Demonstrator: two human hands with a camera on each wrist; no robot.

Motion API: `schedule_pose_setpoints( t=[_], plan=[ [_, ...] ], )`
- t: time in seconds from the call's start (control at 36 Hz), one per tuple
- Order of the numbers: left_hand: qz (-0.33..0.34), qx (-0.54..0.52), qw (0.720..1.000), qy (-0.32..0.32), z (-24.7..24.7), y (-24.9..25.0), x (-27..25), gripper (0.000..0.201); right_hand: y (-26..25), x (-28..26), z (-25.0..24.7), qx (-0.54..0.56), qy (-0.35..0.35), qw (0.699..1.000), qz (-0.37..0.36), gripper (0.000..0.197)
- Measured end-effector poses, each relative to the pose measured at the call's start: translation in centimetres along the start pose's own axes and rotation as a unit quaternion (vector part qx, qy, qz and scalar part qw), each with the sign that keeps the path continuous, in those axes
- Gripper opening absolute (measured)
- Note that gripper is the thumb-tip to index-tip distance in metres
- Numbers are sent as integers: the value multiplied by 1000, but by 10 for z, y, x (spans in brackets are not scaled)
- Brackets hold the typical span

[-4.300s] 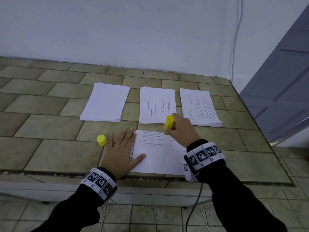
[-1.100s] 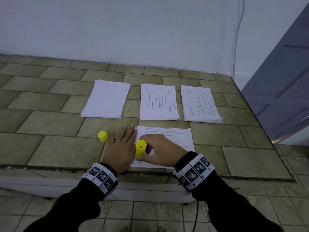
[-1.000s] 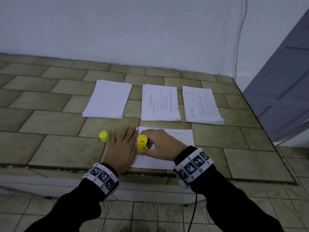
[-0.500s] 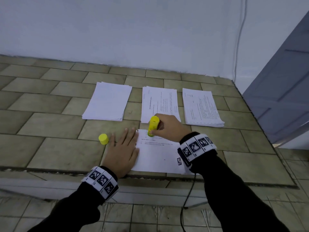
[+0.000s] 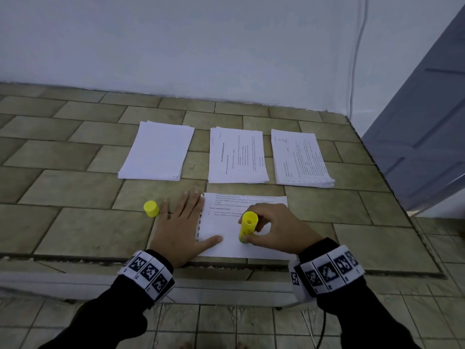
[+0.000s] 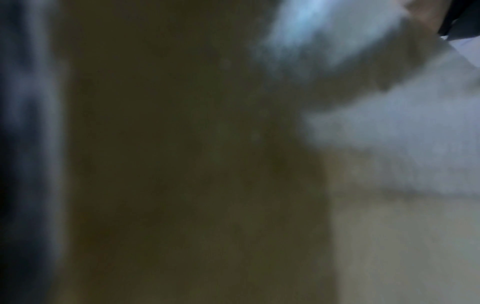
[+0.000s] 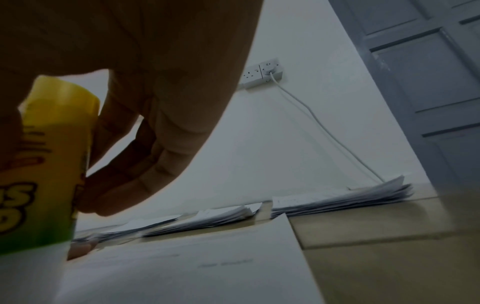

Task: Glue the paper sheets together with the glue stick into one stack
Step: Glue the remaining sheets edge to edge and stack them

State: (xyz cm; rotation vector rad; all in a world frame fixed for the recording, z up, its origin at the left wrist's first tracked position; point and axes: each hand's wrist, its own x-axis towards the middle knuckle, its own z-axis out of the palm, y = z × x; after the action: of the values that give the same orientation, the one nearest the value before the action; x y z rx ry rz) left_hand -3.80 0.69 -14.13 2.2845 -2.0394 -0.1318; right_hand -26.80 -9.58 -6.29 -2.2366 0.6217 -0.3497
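My right hand (image 5: 279,229) grips the glue stick (image 5: 247,226); my left hand (image 5: 182,227) lies flat pinning the sheet (image 5: 226,245). I'd press lightly, stroking toward the counter's front edge.

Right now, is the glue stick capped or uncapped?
Uncapped. The yellow cap stands alone on the tiles beside the left hand, while the right hand grips the glue stick, tip down on the sheet.

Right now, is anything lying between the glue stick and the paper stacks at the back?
Nothing visible. The right hand holds the glue stick on the near sheet; bare tile separates it from the middle stack.
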Motion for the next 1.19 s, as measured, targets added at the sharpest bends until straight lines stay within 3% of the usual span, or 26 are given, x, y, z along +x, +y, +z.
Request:
schedule_pose_setpoints(
  t=[0.39,0.53,0.86,1.19],
  plan=[
    [-14,8,1000,-11,0,0,1,120,27,58,-28,-31,85,991,101,15],
    [-11,0,1000,2,1,0,1,118,24,40,-32,-15,90,989,112,14],
    [-11,13,1000,-2,1,0,1,118,23,-43,-47,31,3,992,126,27],
    [-9,18,1000,-3,-2,0,0,120,37,-16,-63,-25,55,988,139,21]
  ],
)
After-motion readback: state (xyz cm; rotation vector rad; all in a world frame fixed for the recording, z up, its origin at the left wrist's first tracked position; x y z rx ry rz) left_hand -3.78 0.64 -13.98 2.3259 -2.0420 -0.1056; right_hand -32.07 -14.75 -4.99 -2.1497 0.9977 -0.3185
